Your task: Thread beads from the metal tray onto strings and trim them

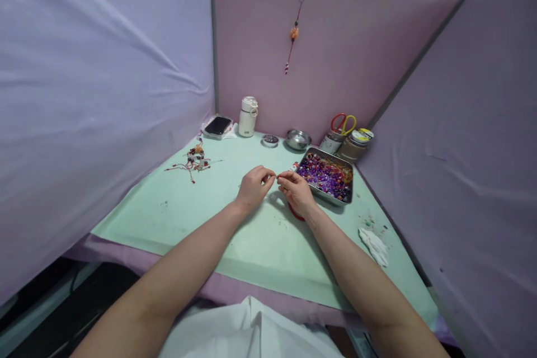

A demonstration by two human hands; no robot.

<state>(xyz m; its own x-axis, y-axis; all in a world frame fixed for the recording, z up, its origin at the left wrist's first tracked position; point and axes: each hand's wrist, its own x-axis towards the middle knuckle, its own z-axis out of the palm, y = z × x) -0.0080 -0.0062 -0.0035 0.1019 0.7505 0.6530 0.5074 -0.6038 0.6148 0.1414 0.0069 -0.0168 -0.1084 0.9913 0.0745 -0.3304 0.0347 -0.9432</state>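
"What's held?"
"The right hand (297, 190) pinches a red bit (278, 176) over the middle of the bench (176, 218); the left hand (253, 186) has fingertips together beside it (on what, I can't tell)."
"Which step?"
"Close fingertip work, I'd judge; the next move calls for steadiness."
"Farther out?"
"A tray (330, 198) of beads (322, 174), toward the right edge."

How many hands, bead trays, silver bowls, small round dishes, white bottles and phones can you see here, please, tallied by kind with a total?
Hands: 2, the left hand and the right hand
Bead tray: 1
Silver bowl: 1
Small round dish: 1
White bottle: 1
Phone: 1
Total: 7
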